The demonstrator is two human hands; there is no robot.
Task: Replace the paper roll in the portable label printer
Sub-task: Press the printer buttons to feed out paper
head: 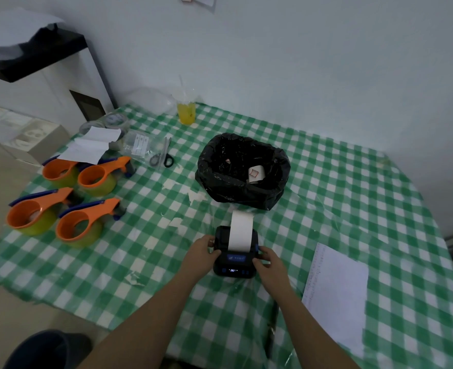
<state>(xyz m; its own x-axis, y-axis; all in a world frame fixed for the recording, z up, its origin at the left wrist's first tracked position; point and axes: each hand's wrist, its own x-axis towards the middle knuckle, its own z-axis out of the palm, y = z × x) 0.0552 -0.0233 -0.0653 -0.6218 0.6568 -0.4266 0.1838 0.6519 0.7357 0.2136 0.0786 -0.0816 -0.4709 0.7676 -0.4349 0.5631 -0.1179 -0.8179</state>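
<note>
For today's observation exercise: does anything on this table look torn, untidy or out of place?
Yes. The clear plastic cover over the checked tablecloth looks torn and wrinkled left of the bin bag, with ragged pale patches. A long paper strip trails from the printer, which both hands, left hand and right hand, grip.

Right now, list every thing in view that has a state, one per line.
label printer: display lit, gripped on both sides
paper strip: fed out of the printer, toward the bin
left hand: gripping the printer's left side
right hand: gripping the printer's right side
lined bin: open, scraps inside
scissors: closed, lying flat
drink cup: upright, part full
</note>
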